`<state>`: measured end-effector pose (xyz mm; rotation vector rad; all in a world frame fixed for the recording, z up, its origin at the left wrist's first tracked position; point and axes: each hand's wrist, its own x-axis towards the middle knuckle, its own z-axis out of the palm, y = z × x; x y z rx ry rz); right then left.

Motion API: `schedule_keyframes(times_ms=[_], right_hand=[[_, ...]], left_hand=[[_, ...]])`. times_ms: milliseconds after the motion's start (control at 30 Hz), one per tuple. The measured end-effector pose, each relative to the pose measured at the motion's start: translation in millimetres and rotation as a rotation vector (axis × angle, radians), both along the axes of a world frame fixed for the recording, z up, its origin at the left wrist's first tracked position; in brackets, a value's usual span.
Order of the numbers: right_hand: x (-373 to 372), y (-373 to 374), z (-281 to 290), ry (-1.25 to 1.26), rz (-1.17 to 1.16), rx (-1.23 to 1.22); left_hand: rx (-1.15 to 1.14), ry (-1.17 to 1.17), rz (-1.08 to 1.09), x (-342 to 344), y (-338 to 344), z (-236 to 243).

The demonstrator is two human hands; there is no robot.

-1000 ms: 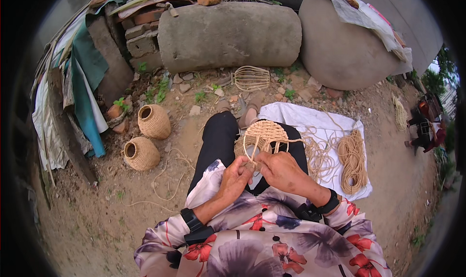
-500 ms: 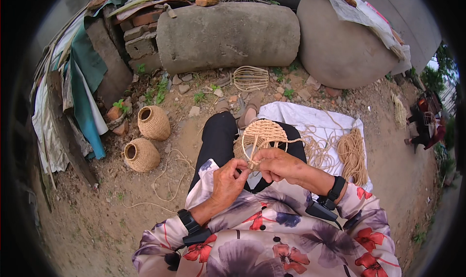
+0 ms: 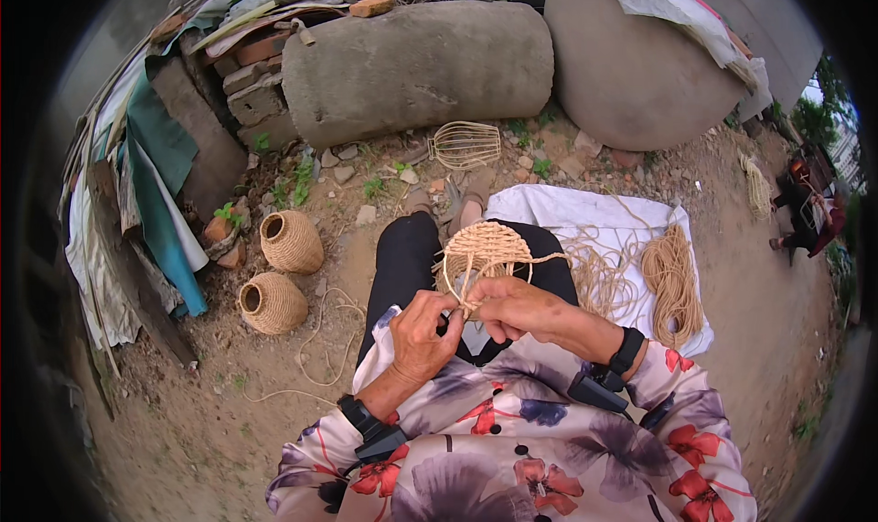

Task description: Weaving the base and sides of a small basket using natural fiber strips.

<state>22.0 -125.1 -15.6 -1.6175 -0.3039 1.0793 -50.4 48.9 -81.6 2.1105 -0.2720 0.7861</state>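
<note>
A partly woven rope basket [image 3: 487, 240] with a bare pale looped frame sits between my knees, a loose cord trailing from it to the right. My left hand [image 3: 423, 334] is closed at the near left edge of the basket, thumb and fingers pinched at the frame. My right hand [image 3: 519, 312] is curled over the near side of the basket, gripping where cord crosses the frame; its fingertips are partly hidden. Beside my right leg, a white sheet [image 3: 540, 204] holds loose cord and a long coiled rope hank [image 3: 670, 284].
Two round woven pots [image 3: 291, 243] lie at left. An empty wire frame [image 3: 464, 145] lies beyond my feet. A concrete roller [image 3: 416, 74], bricks, boards and tarps [image 3: 160, 138] border the ground. Another person [image 3: 805, 211] sits at far right near a pale coil [image 3: 755, 188].
My left hand has shifted slightly left and my right hand has rolled over with its fingers more curled at the frame. The view has tilted slightly; the other person stays at the right.
</note>
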Motion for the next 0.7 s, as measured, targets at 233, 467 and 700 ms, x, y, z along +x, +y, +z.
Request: schedule_keyframes(times_ms=[233, 467, 700], right_hand=[[-7, -1, 12, -0.062, 0.016, -0.038], [-22, -5, 1, -1.064, -0.097, -0.198], [-7, -7, 5, -0.967, 0.145, -0.099]], left_hand=[[-0.035, 0.136, -0.028, -2, 2, 16], [-0.082, 0.155, -0.087, -4, 6, 20], [-0.355, 0.391, -0.044, -5, 8, 0]])
